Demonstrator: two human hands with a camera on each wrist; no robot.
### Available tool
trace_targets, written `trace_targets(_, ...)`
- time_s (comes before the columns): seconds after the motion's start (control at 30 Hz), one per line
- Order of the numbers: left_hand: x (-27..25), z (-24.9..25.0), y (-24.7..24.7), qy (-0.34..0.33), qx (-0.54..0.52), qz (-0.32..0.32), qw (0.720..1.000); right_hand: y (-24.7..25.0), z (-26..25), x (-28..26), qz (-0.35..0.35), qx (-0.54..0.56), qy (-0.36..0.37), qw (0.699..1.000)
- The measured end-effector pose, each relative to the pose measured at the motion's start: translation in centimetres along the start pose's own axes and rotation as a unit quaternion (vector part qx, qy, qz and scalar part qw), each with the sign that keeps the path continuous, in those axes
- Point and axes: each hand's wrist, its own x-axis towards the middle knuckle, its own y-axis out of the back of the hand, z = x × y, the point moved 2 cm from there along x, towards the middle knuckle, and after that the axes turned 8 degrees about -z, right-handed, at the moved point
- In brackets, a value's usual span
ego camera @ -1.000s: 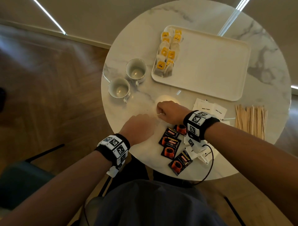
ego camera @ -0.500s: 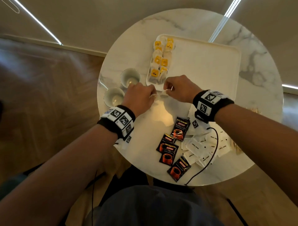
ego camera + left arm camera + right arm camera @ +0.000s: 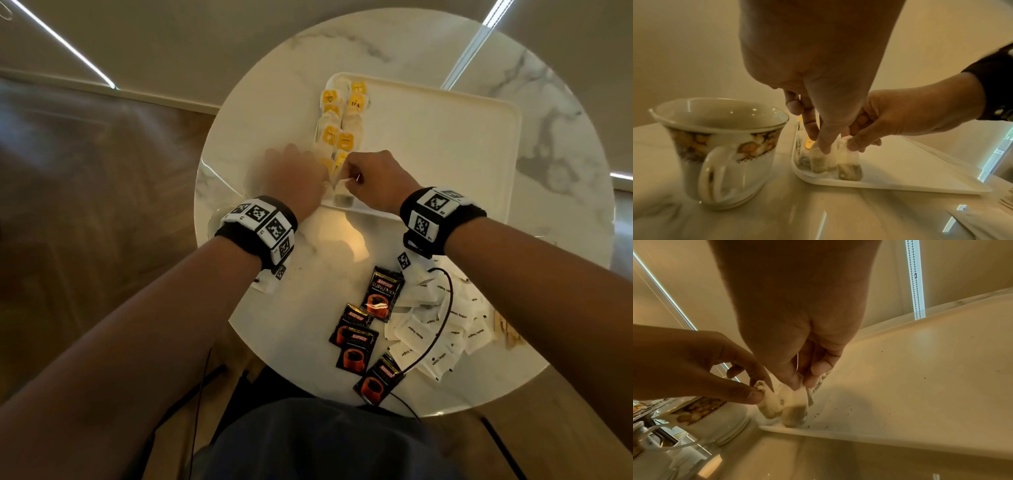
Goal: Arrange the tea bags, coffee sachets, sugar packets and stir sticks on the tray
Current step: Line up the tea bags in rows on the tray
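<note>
A white tray [image 3: 445, 154] lies on the far half of the round table, with yellow-tagged tea bags [image 3: 337, 133] in two rows along its left side. Both hands are at the tray's near left corner. My left hand [image 3: 822, 146] pinches the top of one tea bag [image 3: 819, 160], and my right hand [image 3: 851, 142] pinches another tea bag [image 3: 850, 168] beside it. Both bags stand upright with their bottoms on the tray. Black coffee sachets [image 3: 382, 294], white sugar packets [image 3: 442, 329] and wooden stir sticks [image 3: 507, 329] lie on the table near me, partly under my right forearm.
A flowered cup [image 3: 719, 146] stands on the marble table [image 3: 301, 325] just left of the tray corner, close to my left hand. A second cup is mostly hidden under my left wrist. A black cable [image 3: 445, 308] hangs from my right wrist across the sugar packets.
Both hands moved away from me, from the table's middle to the tray's near left corner, each carrying a tea bag. The bags now touch the tray.
</note>
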Motion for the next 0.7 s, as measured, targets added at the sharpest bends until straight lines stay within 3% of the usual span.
trace_targets(0.3,1.6,-0.1,0.2,0.001,-0.011,0.024,1.000,0.1,0.8,1.0,0.004,0.018,-0.005,1.000)
trace_targets(0.43,1.4,0.1,0.5,-0.002,-0.025,0.045,0.999,-0.2,1.3,0.7,-0.009,0.020,-0.039,0.999)
trace_targets(0.7,2.0,0.5,-0.4,-0.030,0.026,-0.003,0.999,-1.9,1.8,0.1,-0.055,0.006,-0.056,0.997)
